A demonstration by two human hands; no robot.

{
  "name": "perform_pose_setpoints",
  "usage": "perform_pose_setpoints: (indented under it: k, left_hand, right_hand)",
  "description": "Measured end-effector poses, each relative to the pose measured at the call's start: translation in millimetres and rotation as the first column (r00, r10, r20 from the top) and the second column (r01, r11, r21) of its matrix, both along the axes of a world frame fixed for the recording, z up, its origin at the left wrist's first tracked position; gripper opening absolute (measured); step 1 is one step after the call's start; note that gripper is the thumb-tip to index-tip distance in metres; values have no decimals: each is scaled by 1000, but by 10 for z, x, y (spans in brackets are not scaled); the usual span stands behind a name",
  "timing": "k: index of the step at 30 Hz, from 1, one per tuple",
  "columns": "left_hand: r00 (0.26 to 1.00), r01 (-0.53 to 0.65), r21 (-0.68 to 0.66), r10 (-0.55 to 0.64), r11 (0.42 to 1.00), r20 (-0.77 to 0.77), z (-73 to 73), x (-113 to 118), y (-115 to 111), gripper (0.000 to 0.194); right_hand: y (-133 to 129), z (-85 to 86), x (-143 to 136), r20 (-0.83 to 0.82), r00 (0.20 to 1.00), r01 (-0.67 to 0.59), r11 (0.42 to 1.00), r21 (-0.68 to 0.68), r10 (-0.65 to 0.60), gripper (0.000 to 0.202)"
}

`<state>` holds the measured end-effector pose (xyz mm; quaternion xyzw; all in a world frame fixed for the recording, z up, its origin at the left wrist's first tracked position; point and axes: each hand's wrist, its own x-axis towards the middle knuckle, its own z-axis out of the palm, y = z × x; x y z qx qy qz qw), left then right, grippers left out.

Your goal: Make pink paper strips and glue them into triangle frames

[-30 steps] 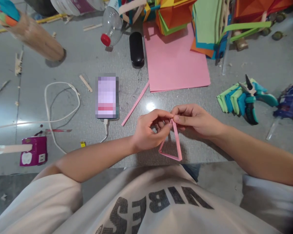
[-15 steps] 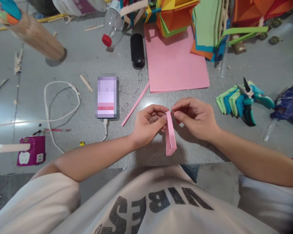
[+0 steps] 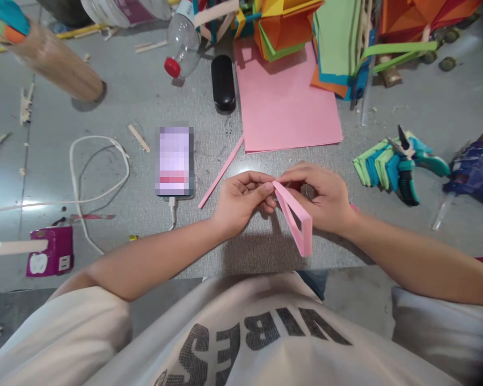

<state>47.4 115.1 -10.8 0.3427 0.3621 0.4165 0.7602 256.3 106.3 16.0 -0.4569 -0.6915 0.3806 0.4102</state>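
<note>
Left hand (image 3: 243, 206): fingers pinched on corner of folded pink strip (image 3: 293, 203). Right hand (image 3: 324, 198): fingers bent alongside; grip hidden, cannot tell.

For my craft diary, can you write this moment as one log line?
Left hand: pinches folded pink strip | Right hand: at its upper end | Nearby: loose pink strip, pink paper | Farther: pliers, phone
</note>
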Motion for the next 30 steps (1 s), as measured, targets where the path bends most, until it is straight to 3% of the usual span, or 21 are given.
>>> perform_pose_setpoints:
  k: [5, 11, 15, 20, 24, 30]
  left_hand:
    - [1000, 17, 32, -17, 999, -22, 26, 6, 3, 46]
    - [986, 161, 88, -157, 983, -56, 123, -12, -5, 51]
    - [978, 204, 136, -196, 970, -67, 79, 6, -47, 52]
    - [985, 173, 226, -172, 959, -26, 34, 5, -94, 47]
    - [992, 112, 207, -122, 972, 36, 54, -14, -117, 42]
    - [991, 84, 258, -109, 962, 81, 38, 17, -164, 40]
  right_hand:
    - [-12, -23, 2, -5, 1000, -20, 996, 82, 20, 16]
    - [-29, -37, -1, 11, 999, -43, 994, 99, 42, 20]
    - [-42, -48, 3, -17, 998, -59, 984, 165, 63, 21]
    - [-53, -31, 17, -45, 996, -66, 962, 266, 80, 7]
    - [-71, -60, 33, -183, 977, -75, 979, 190, 111, 10]
    - [-110, -74, 56, -274, 960, -79, 991, -105, 47, 25]
